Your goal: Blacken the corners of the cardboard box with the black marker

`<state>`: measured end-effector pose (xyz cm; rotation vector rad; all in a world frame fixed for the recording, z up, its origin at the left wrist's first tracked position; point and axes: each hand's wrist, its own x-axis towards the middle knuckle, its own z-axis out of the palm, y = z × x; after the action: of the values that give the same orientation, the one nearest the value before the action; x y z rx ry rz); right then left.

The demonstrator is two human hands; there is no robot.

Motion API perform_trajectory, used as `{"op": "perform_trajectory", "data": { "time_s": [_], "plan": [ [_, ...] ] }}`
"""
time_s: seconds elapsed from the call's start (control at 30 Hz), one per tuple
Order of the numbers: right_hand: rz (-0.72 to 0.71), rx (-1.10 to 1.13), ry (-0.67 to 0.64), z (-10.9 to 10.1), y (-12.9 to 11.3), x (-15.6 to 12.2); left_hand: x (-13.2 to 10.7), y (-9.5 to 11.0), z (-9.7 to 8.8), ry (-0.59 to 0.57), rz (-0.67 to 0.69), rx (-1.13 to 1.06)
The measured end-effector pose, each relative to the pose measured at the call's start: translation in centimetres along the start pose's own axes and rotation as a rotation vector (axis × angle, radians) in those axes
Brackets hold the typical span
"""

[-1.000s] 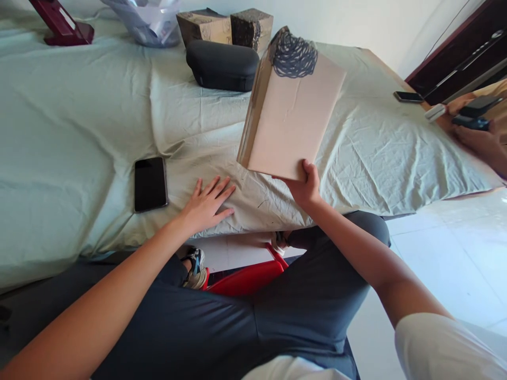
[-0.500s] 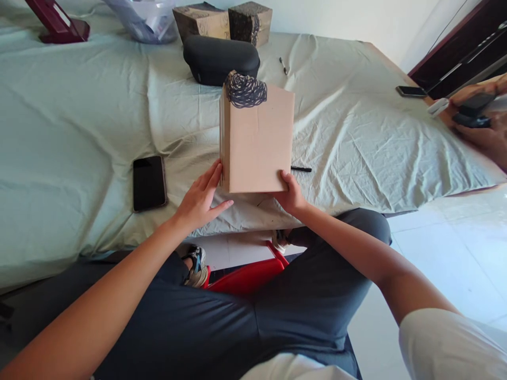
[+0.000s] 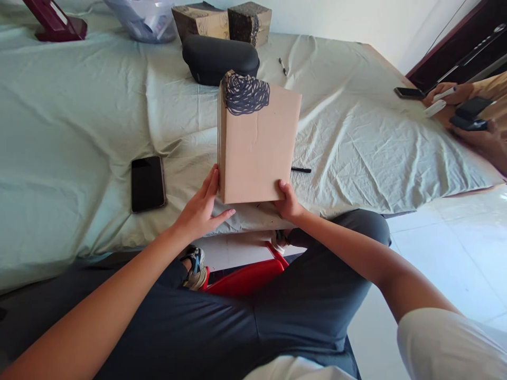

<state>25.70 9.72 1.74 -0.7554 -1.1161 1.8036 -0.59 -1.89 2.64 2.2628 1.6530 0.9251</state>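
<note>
While right hand (image 3: pixel 289 206) grips box (image 3: pixel 259 150) by edge, wide cloth (image 3: pixel 356 142) rightward

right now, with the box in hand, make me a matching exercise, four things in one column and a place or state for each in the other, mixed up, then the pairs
Things
1. held box
2. left hand
3. right hand
4. black case

Places and states
A. thumb on the box's front, near its lower right corner
B. on the cloth, in front of two other boxes
C. black scribble at its top left corner
D. fingers against the box's left side

Right pairs: 1-C, 2-D, 3-A, 4-B
</note>
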Motion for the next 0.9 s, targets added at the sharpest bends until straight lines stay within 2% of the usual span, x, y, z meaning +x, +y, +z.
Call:
{"op": "perform_trajectory", "data": {
  "time_s": [0.13,0.23,0.3,0.43,0.7,0.9],
  "plan": [
    [-0.107,0.038,0.167,-0.2,-1.5,1.1,-0.3,0.7,0.7,-0.171,-0.081,0.148],
    [-0.201,0.066,0.234,-0.9,-3.2,2.7,-0.3,1.1,0.9,-0.323,-0.123,0.307],
    [-0.292,0.065,0.274,-1.9,-4.1,3.8,-0.3,1.4,0.9,-0.366,-0.135,0.36],
    [-0.421,0.077,0.347,-3.8,-5.6,5.3,-0.2,1.7,0.7,-0.394,-0.145,0.387],
    [-0.458,0.073,0.471,-4.8,-9.7,5.3,-0.6,1.2,1.1,-0.397,-0.11,0.356],
    [-0.457,0.085,0.403,-5.0,-11.3,4.8,-1.3,0.4,1.6,-0.333,-0.078,0.29]
  ]
}}
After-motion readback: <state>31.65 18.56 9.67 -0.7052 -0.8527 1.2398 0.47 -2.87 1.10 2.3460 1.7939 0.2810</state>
